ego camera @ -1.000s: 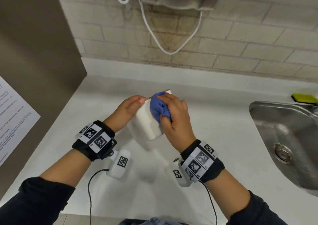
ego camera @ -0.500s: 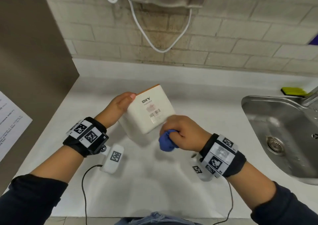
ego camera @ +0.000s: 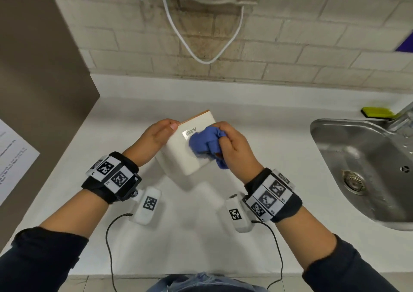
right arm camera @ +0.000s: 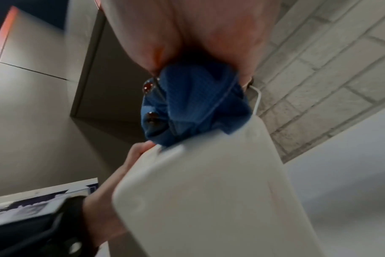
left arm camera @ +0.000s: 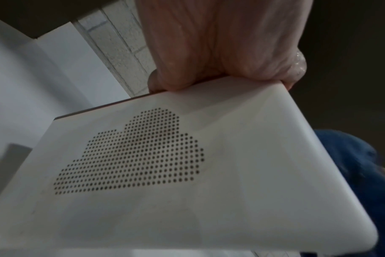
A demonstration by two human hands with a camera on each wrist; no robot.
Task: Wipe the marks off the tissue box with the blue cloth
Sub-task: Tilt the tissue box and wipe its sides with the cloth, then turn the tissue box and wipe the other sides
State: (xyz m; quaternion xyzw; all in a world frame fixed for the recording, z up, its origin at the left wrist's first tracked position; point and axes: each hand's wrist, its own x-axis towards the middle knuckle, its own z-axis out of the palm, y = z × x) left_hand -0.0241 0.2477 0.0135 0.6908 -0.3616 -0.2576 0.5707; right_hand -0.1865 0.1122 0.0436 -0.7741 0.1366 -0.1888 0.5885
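A white tissue box (ego camera: 182,155) with an orange-brown top edge is held tilted above the white counter (ego camera: 201,236). My left hand (ego camera: 159,133) grips its left side, thumb on the upper corner. My right hand (ego camera: 232,146) clutches a bunched blue cloth (ego camera: 205,144) and presses it onto the box's upward face, beside the printed "DIY" mark. In the left wrist view the box (left arm camera: 187,182) shows a cloud-shaped patch of small holes, with the cloth (left arm camera: 358,165) at its right. In the right wrist view the cloth (right arm camera: 193,104) sits on the box (right arm camera: 209,200); reddish-brown spots show on the cloth.
A steel sink (ego camera: 368,169) with a tap lies at the right, a yellow-green sponge (ego camera: 377,112) behind it. A brown panel (ego camera: 40,79) with a paper sheet (ego camera: 13,155) bounds the left. A white cable (ego camera: 196,46) hangs on the brick wall.
Half a second ago my right hand held the cloth below the box's lower right corner; now it is back up on the box face. The left hand keeps its hold.
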